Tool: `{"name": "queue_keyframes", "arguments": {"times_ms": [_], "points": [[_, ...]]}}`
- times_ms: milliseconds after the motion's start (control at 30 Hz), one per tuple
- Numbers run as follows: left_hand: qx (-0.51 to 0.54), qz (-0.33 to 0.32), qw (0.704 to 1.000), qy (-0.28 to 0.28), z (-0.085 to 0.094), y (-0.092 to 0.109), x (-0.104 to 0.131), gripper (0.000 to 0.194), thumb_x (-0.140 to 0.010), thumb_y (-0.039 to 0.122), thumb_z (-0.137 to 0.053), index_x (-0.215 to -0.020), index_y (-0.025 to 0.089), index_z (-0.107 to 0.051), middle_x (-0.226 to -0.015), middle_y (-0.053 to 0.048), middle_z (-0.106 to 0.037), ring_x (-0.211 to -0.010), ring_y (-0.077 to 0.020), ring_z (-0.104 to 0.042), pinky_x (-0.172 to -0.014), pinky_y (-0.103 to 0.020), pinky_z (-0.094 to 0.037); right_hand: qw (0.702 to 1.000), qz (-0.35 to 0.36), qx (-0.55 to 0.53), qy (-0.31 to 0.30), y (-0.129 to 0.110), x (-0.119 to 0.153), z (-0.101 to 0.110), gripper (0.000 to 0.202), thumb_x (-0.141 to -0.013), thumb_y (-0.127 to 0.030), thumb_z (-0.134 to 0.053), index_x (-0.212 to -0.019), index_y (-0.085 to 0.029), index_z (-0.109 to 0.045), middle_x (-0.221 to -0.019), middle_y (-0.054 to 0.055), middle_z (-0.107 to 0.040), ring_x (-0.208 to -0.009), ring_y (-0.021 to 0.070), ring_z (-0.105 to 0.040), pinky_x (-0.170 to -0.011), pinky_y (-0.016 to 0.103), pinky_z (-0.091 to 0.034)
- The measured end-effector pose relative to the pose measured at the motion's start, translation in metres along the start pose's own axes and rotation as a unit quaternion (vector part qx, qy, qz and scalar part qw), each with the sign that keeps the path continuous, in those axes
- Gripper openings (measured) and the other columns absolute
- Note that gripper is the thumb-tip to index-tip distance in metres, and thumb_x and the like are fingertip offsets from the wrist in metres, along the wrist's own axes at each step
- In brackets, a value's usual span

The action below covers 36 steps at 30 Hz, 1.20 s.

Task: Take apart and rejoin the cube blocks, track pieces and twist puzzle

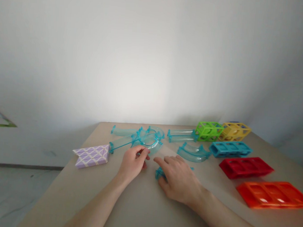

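My right hand [179, 179] is closed over a clear blue track piece [160, 173], thumb at its near side and fingers across the top; most of the piece is hidden. Curled inward, my left hand [134, 162] has thumb and fingertips close together, and I cannot make out whether anything is between them. Just behind its fingertips lies a curved clear blue track piece [155, 147], part of a ring-shaped cluster. Straight clear blue track pieces [122, 141] reach left from that cluster. Another curved blue track [194, 152] rests beyond my right hand.
At left lies a purple-and-white patterned block [92, 156]. Along the right are openwork blocks: green [209, 131], yellow [234, 131], blue [230, 149], red [246, 167] and orange [274, 194]. A straight clear track [182, 135] touches the green block. Behind the table [134, 209] stands a white wall.
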State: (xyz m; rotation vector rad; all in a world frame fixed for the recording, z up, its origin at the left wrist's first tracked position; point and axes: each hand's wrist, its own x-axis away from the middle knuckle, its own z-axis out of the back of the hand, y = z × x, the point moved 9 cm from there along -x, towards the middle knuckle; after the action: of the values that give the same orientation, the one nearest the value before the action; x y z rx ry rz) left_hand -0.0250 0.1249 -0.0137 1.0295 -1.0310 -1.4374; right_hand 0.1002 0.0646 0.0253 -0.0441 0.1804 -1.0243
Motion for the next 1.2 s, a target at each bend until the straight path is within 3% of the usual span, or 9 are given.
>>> {"name": "queue_keyframes", "arguments": {"times_ms": [133, 267, 433, 633, 767, 933, 1200], "points": [[-0.009, -0.004, 1.0, 0.0, 0.0, 0.003, 0.001, 0.028, -0.083, 0.043, -0.056, -0.073, 0.018, -0.064, -0.067, -0.002, -0.067, -0.043, -0.0125, -0.057, -0.041, -0.022, -0.043, 0.997, -0.065, 0.044, 0.002, 0.011, 0.001, 0.003, 0.019, -0.075, -0.021, -0.054, -0.09, -0.016, -0.065, -0.088, 0.012, -0.065, -0.089, 0.03, -0.061, -0.082, 0.039, -0.04], [-0.01, -0.005, 1.0, 0.002, 0.0, 0.002, 0.001, 0.027, -0.082, 0.042, -0.056, -0.073, 0.018, -0.065, -0.065, -0.001, -0.066, -0.043, -0.0127, -0.057, -0.041, -0.022, -0.041, 0.993, -0.094, 0.065, 0.014, 0.015, 0.002, 0.006, 0.018, -0.075, -0.027, -0.058, -0.087, -0.016, -0.065, -0.092, 0.014, -0.065, -0.091, 0.0316, -0.06, -0.083, 0.041, -0.041], [-0.022, 0.001, 1.0, 0.004, 0.001, 0.003, 0.001, 0.026, -0.082, 0.041, -0.056, -0.073, 0.018, -0.065, -0.066, -0.001, -0.067, -0.043, -0.013, -0.058, -0.041, -0.022, -0.043, 0.991, -0.11, 0.068, 0.025, 0.019, 0.002, 0.007, 0.032, -0.083, -0.043, -0.055, -0.087, -0.014, -0.068, -0.092, 0.016, -0.065, -0.091, 0.0329, -0.06, -0.084, 0.044, -0.042], [-0.026, 0.003, 1.0, -0.005, -0.001, 0.001, 0.001, 0.027, -0.083, 0.041, -0.053, -0.073, 0.018, -0.063, -0.067, -0.001, -0.065, -0.044, -0.0127, -0.058, -0.041, -0.022, -0.045, 0.989, -0.113, 0.094, -0.005, 0.025, 0.001, 0.003, 0.021, -0.077, -0.021, -0.053, -0.077, -0.012, -0.072, -0.082, 0.016, -0.068, -0.086, 0.0319, -0.064, -0.079, 0.042, -0.045], [-0.023, 0.011, 1.0, -0.007, -0.002, 0.0, 0.002, 0.027, -0.083, 0.041, -0.054, -0.075, 0.017, -0.063, -0.068, -0.001, -0.066, -0.044, -0.0123, -0.058, -0.042, -0.022, -0.045, 0.988, -0.12, 0.09, -0.021, 0.029, 0.001, 0.002, 0.021, -0.073, -0.017, -0.053, -0.078, -0.011, -0.073, -0.083, 0.017, -0.069, -0.086, 0.0327, -0.066, -0.077, 0.041, -0.047], [-0.026, 0.01, 1.0, -0.003, -0.001, 0.001, 0.002, 0.027, -0.083, 0.042, -0.054, -0.073, 0.017, -0.062, -0.068, -0.001, -0.065, -0.043, -0.0116, -0.057, -0.041, -0.021, -0.044, 0.979, -0.185, 0.081, -0.034, 0.043, 0.004, -0.001, 0.022, -0.074, -0.013, -0.052, -0.084, -0.011, -0.072, -0.088, 0.019, -0.07, -0.086, 0.0326, -0.069, -0.073, 0.038, -0.051], [-0.019, 0.016, 1.0, -0.003, -0.001, -0.001, 0.001, 0.027, -0.082, 0.042, -0.054, -0.073, 0.017, -0.062, -0.067, 0.0, -0.064, -0.042, -0.0109, -0.057, -0.041, -0.02, -0.045, 0.966, -0.239, 0.09, -0.04, 0.063, 0.006, 0.001, 0.024, -0.075, -0.01, -0.049, -0.083, -0.009, -0.072, -0.087, 0.021, -0.072, -0.085, 0.0354, -0.071, -0.07, 0.041, -0.054]]}}
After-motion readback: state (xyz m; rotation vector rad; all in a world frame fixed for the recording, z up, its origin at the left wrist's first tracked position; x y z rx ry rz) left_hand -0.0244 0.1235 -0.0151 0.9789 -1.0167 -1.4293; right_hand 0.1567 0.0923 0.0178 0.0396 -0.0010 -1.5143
